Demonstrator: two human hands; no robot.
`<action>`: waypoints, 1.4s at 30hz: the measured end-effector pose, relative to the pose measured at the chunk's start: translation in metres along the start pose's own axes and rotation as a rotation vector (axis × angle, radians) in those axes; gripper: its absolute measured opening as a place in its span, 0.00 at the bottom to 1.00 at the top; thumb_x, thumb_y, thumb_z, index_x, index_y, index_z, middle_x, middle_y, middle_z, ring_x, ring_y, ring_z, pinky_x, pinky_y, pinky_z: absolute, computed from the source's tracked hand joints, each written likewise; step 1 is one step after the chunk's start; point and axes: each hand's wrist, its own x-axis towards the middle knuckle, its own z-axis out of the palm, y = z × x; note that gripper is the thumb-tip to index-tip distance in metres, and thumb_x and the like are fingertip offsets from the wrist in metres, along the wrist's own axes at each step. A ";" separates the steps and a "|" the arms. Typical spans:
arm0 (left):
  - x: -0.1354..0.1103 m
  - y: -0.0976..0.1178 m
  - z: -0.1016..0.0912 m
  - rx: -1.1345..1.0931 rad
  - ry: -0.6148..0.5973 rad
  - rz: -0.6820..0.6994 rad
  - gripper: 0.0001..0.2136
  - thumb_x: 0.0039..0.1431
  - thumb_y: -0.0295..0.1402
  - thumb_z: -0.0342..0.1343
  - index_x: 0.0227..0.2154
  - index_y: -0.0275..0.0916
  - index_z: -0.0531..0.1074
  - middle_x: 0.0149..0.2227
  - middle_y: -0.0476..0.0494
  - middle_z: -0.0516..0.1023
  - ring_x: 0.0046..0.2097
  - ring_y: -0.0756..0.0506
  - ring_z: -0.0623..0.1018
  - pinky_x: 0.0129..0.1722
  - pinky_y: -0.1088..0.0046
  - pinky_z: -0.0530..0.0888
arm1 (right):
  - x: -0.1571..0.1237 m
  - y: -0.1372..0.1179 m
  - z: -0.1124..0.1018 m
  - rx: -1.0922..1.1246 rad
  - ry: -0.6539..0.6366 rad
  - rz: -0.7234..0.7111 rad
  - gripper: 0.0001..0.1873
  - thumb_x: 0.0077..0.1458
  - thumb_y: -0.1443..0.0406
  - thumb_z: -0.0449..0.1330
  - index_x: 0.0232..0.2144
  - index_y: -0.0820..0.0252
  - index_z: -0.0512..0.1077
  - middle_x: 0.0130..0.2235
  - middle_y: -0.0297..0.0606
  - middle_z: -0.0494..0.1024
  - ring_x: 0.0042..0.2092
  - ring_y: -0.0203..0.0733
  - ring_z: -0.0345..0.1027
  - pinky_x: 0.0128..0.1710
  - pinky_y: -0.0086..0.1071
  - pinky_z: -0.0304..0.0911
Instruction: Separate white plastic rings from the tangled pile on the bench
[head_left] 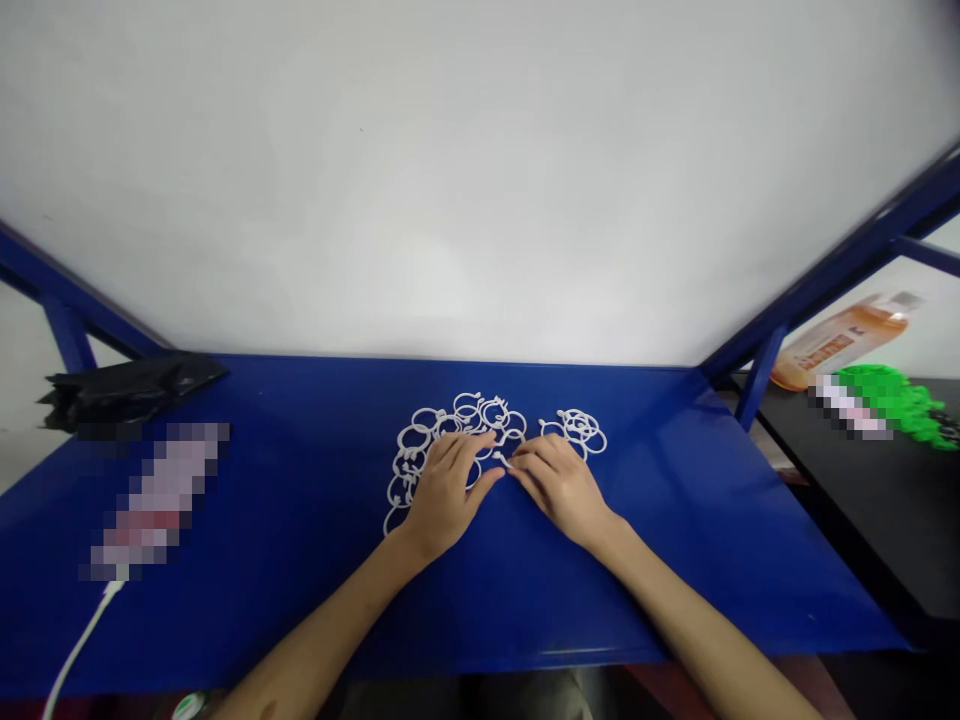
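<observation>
Many thin white plastic rings, each with a small knobbed end, lie on a blue tabletop [315, 580]. The larger pile of white rings [412, 437] spreads beneath and beyond my left hand [444, 490]. That hand rests over its near side, thumb and fingers apart, with nothing visible gripped between them. My right hand [561, 487] is closed in a pinch on one white ring [501, 459]; its knobbed end pokes out toward the left hand, and the rest is hidden by the fingers. A smaller cluster of white rings [592, 437] lies just beyond the right hand.
At the left are a black plastic bag [135, 388], a blurred-out flat object [161, 500] and a white cable [79, 645]. Blue frame bars flank the table before a pale wall. On a black surface at right stand an orange bottle [847, 340] and a green bundle [892, 400].
</observation>
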 end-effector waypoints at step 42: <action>0.001 -0.005 -0.008 0.138 -0.115 0.035 0.06 0.66 0.32 0.54 0.42 0.40 0.74 0.41 0.44 0.79 0.46 0.42 0.75 0.52 0.59 0.71 | -0.006 0.030 0.001 0.046 0.229 0.352 0.14 0.68 0.63 0.52 0.47 0.56 0.76 0.40 0.42 0.77 0.39 0.41 0.73 0.40 0.36 0.71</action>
